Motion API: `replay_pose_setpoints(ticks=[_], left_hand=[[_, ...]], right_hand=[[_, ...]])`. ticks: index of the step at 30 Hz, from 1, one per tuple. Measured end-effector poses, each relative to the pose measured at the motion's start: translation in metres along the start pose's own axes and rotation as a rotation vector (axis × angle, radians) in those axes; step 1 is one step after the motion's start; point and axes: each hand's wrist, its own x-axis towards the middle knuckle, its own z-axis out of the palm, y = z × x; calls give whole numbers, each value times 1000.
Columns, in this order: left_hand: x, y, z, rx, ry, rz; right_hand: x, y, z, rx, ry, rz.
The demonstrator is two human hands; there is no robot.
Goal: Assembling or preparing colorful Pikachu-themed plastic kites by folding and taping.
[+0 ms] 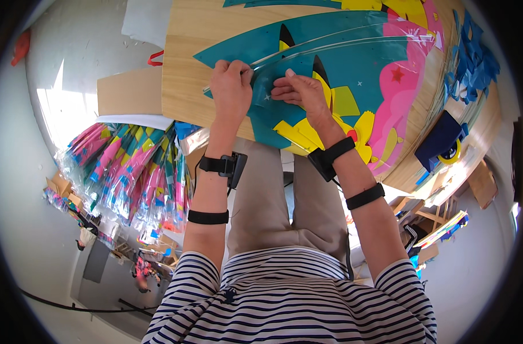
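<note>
I'm seeing the left hand (231,86) pinching thin rods (337,43), the right hand (305,94) hanging slack, empty; the teal sheet (371,69) is seemingly lying unfinished

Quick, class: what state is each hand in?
Left hand: closed at the thin strips; exact grip hidden.
Right hand: partly open over the teal sheet.

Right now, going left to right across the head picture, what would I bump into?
Pink, teal and yellow bundles in clear plastic, bare left hand, bare right hand, wavy pink printed border, tangled pile of blue scraps.
</note>
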Motion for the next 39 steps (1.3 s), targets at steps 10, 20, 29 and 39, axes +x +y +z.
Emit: replay_pose_setpoints(ticks=[10,20,29,39], left_hand=[[7,15,-10,102,-153,-36],[4,21,-7,63,-189,-75],[-10,38,-24,-100,-134,20],[-16,5,-46,-276,-187,-176]], right_hand=[[2,3,-1,-45,12,-31],[1,5,0,-30,17,-35],[-18,-35,-6,-670,288,-586],[12,-80,-23,-1502,166,-1022]])
